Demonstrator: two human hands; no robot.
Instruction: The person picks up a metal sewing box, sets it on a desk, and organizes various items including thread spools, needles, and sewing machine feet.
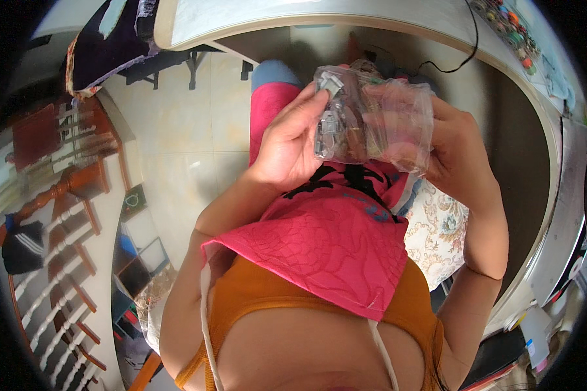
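Observation:
Above my lap I hold a clear plastic bag (401, 132) with small silvery metal parts (328, 124) at its left side; glare blurs their shapes. My left hand (291, 134) grips that side, its thumb pressing on a pale metal piece (331, 87) near the top corner. From the right, my right hand (452, 137) has hold of the bag. Its fingers show through the film, and whether they are inside or behind it I cannot tell. Below the bag lies the pink apron (323, 229) with black and blue print.
A curved white tabletop (323, 14) runs ahead and round to the right. A black cable (474, 44) hangs over its edge. Several coloured spools (513, 29) stand at the upper right. A stair with white balusters (63, 273) is on the left. Flowered fabric (435, 234) shows by my right forearm.

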